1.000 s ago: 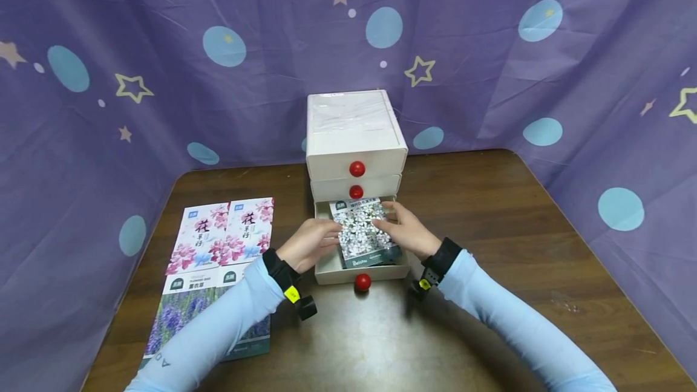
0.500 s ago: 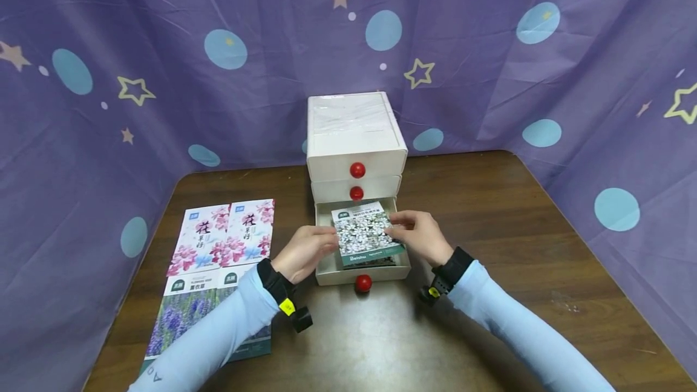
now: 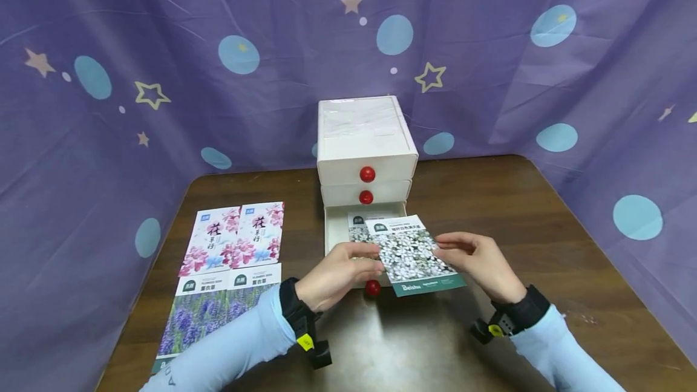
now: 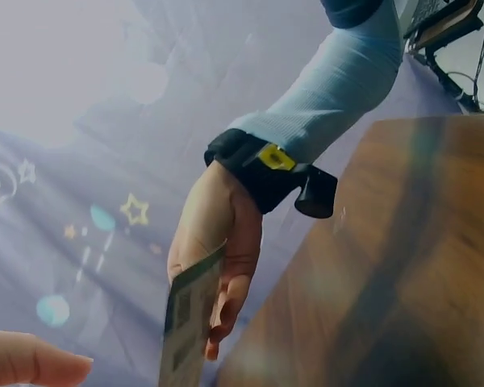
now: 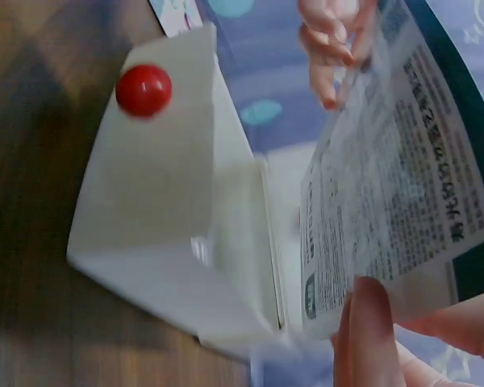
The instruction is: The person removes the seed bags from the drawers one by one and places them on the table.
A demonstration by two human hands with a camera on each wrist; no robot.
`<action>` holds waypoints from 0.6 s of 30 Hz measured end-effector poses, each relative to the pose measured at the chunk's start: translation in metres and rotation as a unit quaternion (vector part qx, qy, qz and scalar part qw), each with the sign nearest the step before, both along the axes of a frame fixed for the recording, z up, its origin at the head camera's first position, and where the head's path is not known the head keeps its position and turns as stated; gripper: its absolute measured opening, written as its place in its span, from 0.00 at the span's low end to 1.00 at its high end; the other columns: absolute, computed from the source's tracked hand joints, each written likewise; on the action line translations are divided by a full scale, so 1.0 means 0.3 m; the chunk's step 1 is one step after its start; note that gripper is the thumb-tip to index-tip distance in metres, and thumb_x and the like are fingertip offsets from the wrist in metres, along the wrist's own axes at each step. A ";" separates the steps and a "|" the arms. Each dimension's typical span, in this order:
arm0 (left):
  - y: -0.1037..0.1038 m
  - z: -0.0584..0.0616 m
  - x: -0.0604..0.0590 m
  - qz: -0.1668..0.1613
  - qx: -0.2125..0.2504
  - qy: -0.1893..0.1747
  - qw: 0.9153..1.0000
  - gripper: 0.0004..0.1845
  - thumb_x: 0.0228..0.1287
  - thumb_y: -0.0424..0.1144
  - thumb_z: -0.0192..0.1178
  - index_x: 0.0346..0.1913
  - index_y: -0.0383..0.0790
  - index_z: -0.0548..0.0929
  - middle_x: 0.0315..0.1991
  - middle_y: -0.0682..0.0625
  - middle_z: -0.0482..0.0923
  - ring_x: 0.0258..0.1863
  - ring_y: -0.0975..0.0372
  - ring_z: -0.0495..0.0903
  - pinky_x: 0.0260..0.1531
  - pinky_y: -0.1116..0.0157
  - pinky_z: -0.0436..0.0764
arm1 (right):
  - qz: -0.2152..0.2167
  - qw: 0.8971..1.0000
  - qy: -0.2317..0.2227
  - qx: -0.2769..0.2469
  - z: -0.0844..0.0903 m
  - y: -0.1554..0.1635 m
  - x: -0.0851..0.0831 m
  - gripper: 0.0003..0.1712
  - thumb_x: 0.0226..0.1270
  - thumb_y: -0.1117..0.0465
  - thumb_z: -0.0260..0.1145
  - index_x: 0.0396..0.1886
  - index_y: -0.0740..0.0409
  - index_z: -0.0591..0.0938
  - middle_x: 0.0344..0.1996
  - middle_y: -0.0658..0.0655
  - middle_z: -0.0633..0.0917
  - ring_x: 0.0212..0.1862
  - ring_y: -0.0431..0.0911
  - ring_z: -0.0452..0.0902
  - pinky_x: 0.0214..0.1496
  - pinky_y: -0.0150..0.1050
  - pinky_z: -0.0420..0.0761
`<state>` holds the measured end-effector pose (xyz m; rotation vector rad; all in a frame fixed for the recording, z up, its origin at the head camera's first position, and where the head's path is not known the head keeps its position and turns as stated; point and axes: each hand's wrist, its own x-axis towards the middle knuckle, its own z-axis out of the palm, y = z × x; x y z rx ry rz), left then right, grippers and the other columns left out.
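A seed packet (image 3: pixel 416 256) with white flowers and a green lower band is held above the front of the pulled-out bottom drawer (image 3: pixel 337 231). My right hand (image 3: pixel 481 262) pinches its right edge between thumb and fingers; the printed back of the packet (image 5: pixel 387 177) shows in the right wrist view. My left hand (image 3: pixel 340 274) is by the packet's left edge with fingers extended. In the left wrist view, a digit of that left hand (image 4: pixel 32 359) appears apart from the packet (image 4: pixel 194 322). Another white-flowered packet (image 3: pixel 358 230) lies in the drawer, partly covered by the held one.
The white drawer cabinet (image 3: pixel 367 129) stands at the back, its two upper drawers closed, with red knobs (image 3: pixel 367 174). On the left lie two pink-flowered packets (image 3: pixel 212 241) above two lavender packets (image 3: pixel 201 313). A purple curtain (image 3: pixel 283 77) surrounds the wooden table (image 3: pixel 490 198).
The white-flowered packet has been lifted out of the drawer and drawn forward and right by my right hand, uncovering another packet beneath. My left hand has moved slightly right and nearer.
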<state>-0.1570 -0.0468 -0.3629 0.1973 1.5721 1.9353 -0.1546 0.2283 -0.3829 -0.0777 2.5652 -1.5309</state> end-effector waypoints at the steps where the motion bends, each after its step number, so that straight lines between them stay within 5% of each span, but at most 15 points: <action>1: 0.022 0.006 0.002 -0.005 -0.001 0.002 1.000 0.25 0.63 0.27 0.53 0.62 0.21 0.63 0.57 0.35 0.67 0.48 0.56 0.76 0.56 0.60 0.72 | -0.005 1.000 -0.003 0.002 0.005 0.025 0.009 0.28 0.59 0.49 0.66 0.53 0.63 0.77 0.44 0.60 0.82 0.40 0.45 0.79 0.37 0.35 0.80; 7: 0.177 0.011 -0.019 -0.015 -0.036 0.024 0.999 0.26 0.61 0.28 0.57 0.61 0.23 0.65 0.62 0.37 0.64 0.53 0.53 0.74 0.54 0.60 0.74 | -0.038 0.999 -0.025 0.017 0.000 0.168 0.023 0.31 0.61 0.46 0.64 0.57 0.61 0.74 0.46 0.61 0.81 0.40 0.40 0.79 0.38 0.36 0.81; 14: 0.382 -0.026 -0.098 0.014 -0.105 0.023 0.994 0.28 0.59 0.30 0.59 0.61 0.22 0.65 0.63 0.37 0.64 0.56 0.51 0.72 0.54 0.58 0.73 | -0.091 0.994 -0.032 0.049 -0.061 0.290 -0.042 0.36 0.59 0.43 0.65 0.57 0.66 0.73 0.45 0.63 0.80 0.36 0.36 0.78 0.35 0.36 0.81; 16: 0.443 -0.045 -0.125 0.031 -0.136 0.031 0.990 0.14 0.58 0.30 0.60 0.44 0.21 0.76 0.47 0.42 0.75 0.44 0.57 0.76 0.45 0.64 0.76 | -0.105 0.992 -0.035 0.059 -0.080 0.315 -0.074 0.37 0.59 0.43 0.65 0.57 0.68 0.73 0.47 0.66 0.79 0.35 0.35 0.77 0.35 0.36 0.82; 18: 0.501 -0.065 -0.152 0.044 -0.168 0.036 0.984 0.12 0.57 0.30 0.60 0.20 0.29 0.72 0.26 0.50 0.71 0.27 0.62 0.70 0.32 0.67 0.71 | -0.119 0.990 -0.044 0.066 -0.099 0.338 -0.109 0.37 0.58 0.44 0.65 0.57 0.69 0.73 0.48 0.68 0.78 0.34 0.35 0.77 0.35 0.37 0.82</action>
